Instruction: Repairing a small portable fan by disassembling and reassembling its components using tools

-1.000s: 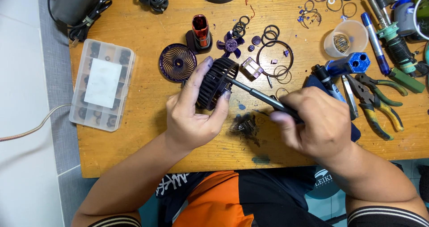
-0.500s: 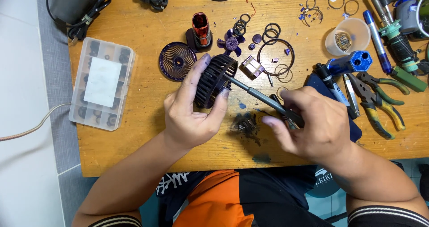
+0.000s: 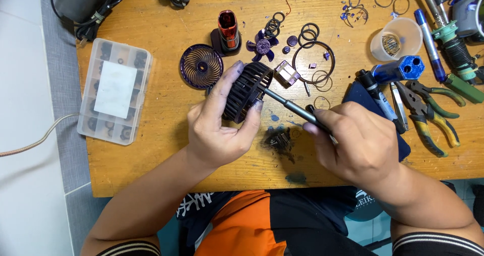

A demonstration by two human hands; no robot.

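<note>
Two hands are seen, the left hand (image 3: 219, 130) and the right hand (image 3: 355, 142). One black slatted cage (image 3: 246, 90) and one screwdriver (image 3: 290, 106) are counted. On the worktop (image 3: 151, 170), one compartment box (image 3: 115, 91), one round grille (image 3: 201, 66), one purple impeller (image 3: 262, 45), one clear cup (image 3: 396, 38) and two pliers (image 3: 431, 109) are counted.

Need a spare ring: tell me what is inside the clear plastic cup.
The clear plastic cup on the wooden table holds a small tangle of thin wire rings or springs at its bottom; which exactly cannot be told. Nothing else shows inside.
</note>
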